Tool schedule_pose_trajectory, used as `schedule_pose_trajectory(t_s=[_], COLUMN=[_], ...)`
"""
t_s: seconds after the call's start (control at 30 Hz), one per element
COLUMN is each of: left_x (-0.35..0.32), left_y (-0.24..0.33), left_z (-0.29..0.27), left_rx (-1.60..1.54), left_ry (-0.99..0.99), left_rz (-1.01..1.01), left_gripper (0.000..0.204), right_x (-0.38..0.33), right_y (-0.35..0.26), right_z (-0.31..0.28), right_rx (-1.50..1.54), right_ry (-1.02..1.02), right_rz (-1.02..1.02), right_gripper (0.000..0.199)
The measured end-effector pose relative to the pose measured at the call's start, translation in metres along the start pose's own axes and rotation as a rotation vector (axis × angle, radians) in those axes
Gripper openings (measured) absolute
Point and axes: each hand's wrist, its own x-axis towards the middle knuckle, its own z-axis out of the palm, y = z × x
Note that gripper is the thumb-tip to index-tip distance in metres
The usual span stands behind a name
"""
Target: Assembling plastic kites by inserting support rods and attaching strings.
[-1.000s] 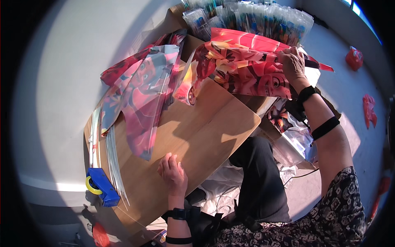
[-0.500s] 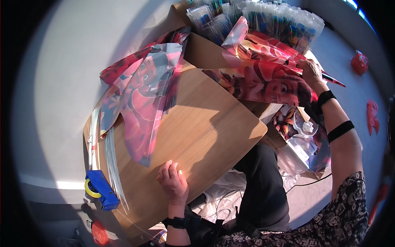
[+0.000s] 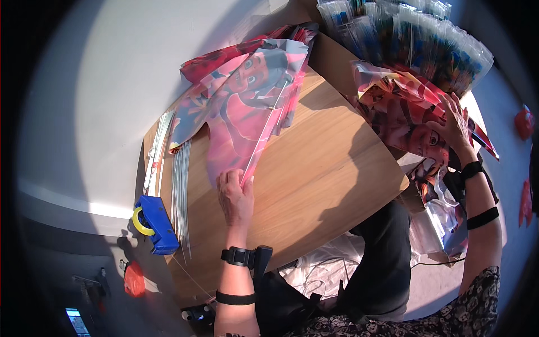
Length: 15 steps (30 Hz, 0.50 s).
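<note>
My left hand [image 3: 236, 196] is closed at the lower corner of a thin, shiny pink printed sheet [image 3: 238, 121] with a cartoon figure. A thin pale rod or seam runs down the sheet's right edge to my fingers. This sheet lies on top of several similar ones on the wooden table [image 3: 309, 168]. On the right, my right hand [image 3: 456, 123] rests with spread fingers on a folded red printed sheet [image 3: 410, 121], which lies beyond the table's right edge. It seems to touch the sheet without gripping it.
Thin white rods [image 3: 181, 194] lie along the table's left side, beside a blue tape dispenser [image 3: 160, 224]. Many clear packets [image 3: 415, 45] stand in rows at the far right. A box of plastic scraps [image 3: 443, 219] is below my right forearm. A red bag [image 3: 134, 279] is at lower left.
My left hand has moved forward from the bare tabletop to the pink sheet's lower corner. My right hand has loosened from the red sheets, which now lie lower. The view has shifted left.
</note>
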Motion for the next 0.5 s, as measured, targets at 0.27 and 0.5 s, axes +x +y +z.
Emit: schedule_pose_trajectory(t_s=[0.27,0.5], left_x=[0.039,0.048], left_y=[-0.042,-0.03], left_z=[0.026,0.031], left_rx=[0.167,0.134], left_ry=[-0.116,-0.053], left_rz=[0.022,0.106], left_gripper=[0.018,0.008], right_x=[-0.036,-0.07], right_y=[-0.044,-0.096], right_z=[-0.003,-0.017], right_rx=[0.058,0.272], right_ry=[0.205,0.206], right_rz=[-0.224,-0.286], right_gripper=[0.064,0.045])
